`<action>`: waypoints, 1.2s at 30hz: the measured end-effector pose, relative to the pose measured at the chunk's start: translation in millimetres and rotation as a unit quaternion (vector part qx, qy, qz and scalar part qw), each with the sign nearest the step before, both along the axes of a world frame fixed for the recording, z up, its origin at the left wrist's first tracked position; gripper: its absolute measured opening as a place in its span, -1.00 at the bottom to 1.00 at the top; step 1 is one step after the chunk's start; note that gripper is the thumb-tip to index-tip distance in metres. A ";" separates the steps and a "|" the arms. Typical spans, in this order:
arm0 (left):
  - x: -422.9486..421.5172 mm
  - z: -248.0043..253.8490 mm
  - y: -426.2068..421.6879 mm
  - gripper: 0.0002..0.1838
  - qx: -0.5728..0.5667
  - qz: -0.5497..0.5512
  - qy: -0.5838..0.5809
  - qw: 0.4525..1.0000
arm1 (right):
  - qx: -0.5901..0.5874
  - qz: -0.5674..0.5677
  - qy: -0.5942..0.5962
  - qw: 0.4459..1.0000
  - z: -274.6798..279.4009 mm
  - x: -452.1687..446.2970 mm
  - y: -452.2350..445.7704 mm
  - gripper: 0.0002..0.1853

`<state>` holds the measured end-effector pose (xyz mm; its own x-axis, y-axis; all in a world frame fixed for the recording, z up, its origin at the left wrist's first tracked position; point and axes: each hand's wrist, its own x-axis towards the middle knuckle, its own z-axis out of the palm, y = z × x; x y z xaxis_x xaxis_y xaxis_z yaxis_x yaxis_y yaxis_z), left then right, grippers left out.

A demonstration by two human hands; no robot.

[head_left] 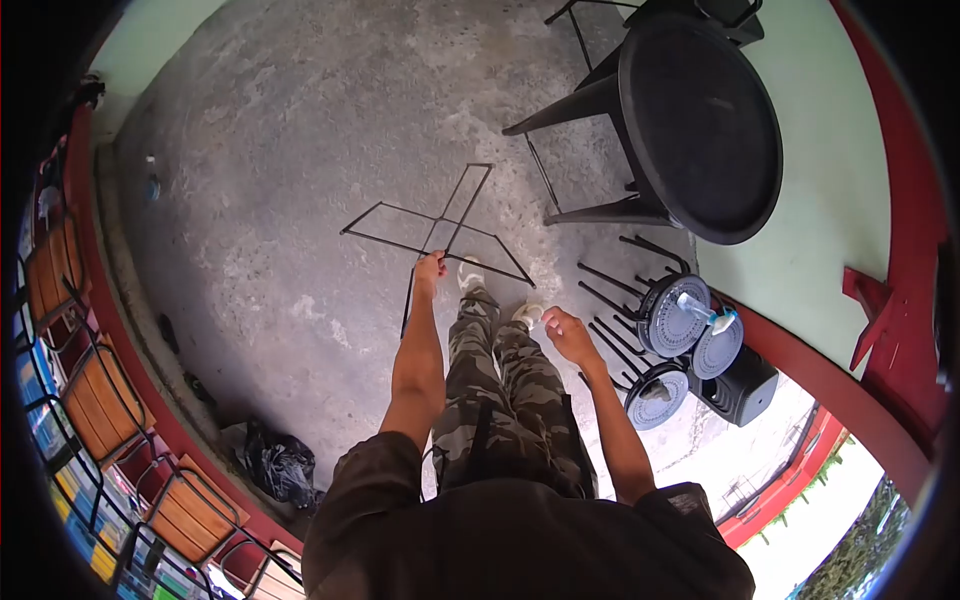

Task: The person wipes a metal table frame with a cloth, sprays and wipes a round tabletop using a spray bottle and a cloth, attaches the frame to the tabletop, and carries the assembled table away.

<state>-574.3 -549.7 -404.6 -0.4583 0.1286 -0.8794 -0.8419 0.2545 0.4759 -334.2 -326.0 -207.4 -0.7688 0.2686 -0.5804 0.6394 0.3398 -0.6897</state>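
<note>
A thin black metal frame (460, 225) with crossed, folding legs stands on the grey concrete floor in front of my feet. My left hand (430, 268) is closed around a bar of this frame, near its crossing point. To the right, my right hand (568, 334) hangs above my shoe, with its fingers curled and touching nothing that I can make out. Whether anything small is inside those fingers is hidden.
At the upper right stands a round black table (700, 130). Stacked stools (675, 315) with round grey seats and a black speaker (740, 385) are on the right. Wooden-seated chairs (105, 400) line the left ledge, near a black plastic bag (278, 465).
</note>
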 end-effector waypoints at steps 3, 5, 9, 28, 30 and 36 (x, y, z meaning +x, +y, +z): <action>-9.8 -17.7 -4.9 -0.76 -0.026 -0.015 -0.024 0.999 | -0.012 -0.023 -0.034 0.999 4.3 -12.2 6.8 -0.77; -14.0 -27.3 -7.1 -0.71 -0.034 -0.023 -0.039 0.998 | -0.022 -0.025 -0.034 0.999 7.0 -20.1 10.4 -0.77; -17.7 -44.7 -14.7 -0.63 -0.118 -0.059 -0.015 0.991 | -0.041 -0.010 -0.020 0.999 9.2 -29.3 13.6 -0.78; 57.7 135.5 39.1 -0.78 -0.094 -0.199 0.237 0.946 | -0.290 -0.564 0.246 0.733 74.3 15.8 211.1 -0.68; 64.6 143.9 57.8 -0.73 -0.028 -0.181 0.153 0.971 | -0.301 -0.592 0.282 0.692 70.5 15.4 243.8 -0.66; 105.1 245.6 169.3 -0.69 0.111 -0.191 0.085 0.972 | -0.298 -0.610 0.210 0.703 62.7 -7.0 303.3 -0.67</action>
